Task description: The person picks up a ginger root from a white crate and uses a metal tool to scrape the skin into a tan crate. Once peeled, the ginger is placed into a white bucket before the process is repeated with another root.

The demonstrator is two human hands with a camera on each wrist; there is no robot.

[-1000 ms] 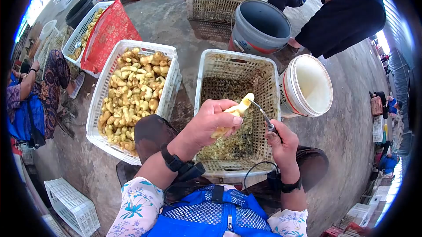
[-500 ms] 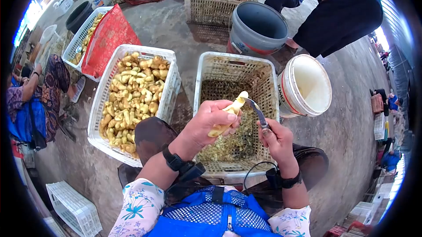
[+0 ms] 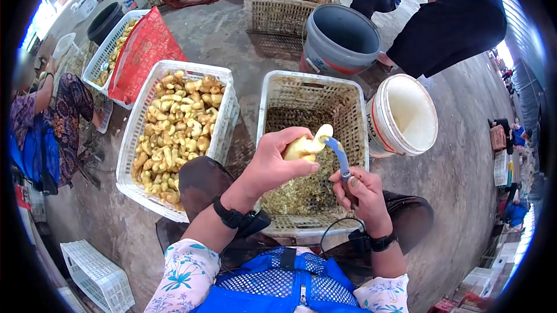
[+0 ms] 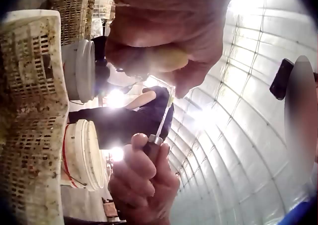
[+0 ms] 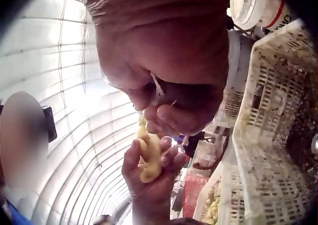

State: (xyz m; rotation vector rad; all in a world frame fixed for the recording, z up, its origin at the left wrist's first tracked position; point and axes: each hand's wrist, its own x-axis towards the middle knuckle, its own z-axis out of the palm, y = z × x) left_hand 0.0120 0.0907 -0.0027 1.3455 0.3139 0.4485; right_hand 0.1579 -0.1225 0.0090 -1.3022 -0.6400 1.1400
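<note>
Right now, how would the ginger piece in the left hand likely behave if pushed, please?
The ginger piece looks knobbly, so it probably wouldn't roll far. Its pale peeled surface may be slippery. The left hand holds it aloft, so likely light.

The peelings crate (image 3: 272,98) is overlooked from the head and shared, upward and close, from beneath the left hand (image 4: 164,31) and right hand (image 5: 164,61).

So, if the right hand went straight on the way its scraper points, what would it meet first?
The ginger piece pinched in the left hand. The scraper tip looks to be touching its upper end, though the depth is hard to judge.
</note>
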